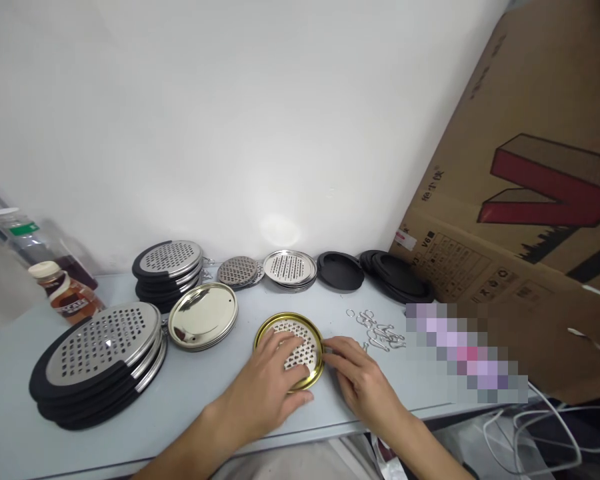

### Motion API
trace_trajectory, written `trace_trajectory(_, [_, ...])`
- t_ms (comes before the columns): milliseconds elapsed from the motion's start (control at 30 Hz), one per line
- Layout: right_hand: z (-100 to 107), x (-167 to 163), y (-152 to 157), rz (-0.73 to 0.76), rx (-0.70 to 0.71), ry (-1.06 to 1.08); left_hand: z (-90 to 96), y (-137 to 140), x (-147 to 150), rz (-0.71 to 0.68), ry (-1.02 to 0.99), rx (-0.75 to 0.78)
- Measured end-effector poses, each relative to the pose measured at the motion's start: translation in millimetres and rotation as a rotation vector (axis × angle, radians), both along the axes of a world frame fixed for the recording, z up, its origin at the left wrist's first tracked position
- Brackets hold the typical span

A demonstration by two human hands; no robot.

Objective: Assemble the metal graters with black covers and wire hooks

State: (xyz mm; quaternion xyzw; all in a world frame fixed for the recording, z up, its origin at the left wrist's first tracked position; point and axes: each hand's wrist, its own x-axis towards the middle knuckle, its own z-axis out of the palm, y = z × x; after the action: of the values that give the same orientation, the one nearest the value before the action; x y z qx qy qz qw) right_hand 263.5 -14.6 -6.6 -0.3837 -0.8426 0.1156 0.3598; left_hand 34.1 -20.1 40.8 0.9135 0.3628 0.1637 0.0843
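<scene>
In front of me on the table lies a round gold-rimmed lid [316, 383] with a perforated metal grater disc [305, 350] inside it. My left hand [267, 383] rests over the disc, fingers spread across its holes and thumb at the rim's near edge. From the right, my right hand [363, 380] touches the rim with outstretched fingertips; its thumb is partly tucked under. To the right are several small wire rings and hooks [380, 333]. A stack of shiny round lids [203, 317] sits to the left of the disc.
Black-edged graters stand in a front-left stack [105, 347] and a back-left stack [170, 260]. Along the wall are loose grater discs [237, 271], silver discs [290, 268] and black round trays [340, 270]. Bottles [67, 297] stand far left; a cardboard box [460, 247] leans right.
</scene>
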Motion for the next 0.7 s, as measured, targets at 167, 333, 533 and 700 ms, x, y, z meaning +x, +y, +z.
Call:
trace_trajectory(167, [-3.9, -1.6, 1.5, 0.080, 0.110, -0.034, -10.0, -11.2, 3.3, -0.010, 0.040, 0.038])
trace_trajectory(333, [-4.9, -2.4, 0.7, 0.090, 0.111, -0.055, -13.9, -9.2, 3.0, 0.005, 0.039, 0.029])
trace_trajectory(533, [-5.7, -3.2, 0.9, 0.080, 0.082, -0.089, -15.5, -8.7, 3.7, 0.004, 0.031, 0.031])
trace_trajectory(700, [-0.2, -4.9, 0.2, 0.093, 0.034, -0.056, -16.9, -8.6, 4.3, 0.011, 0.056, 0.013])
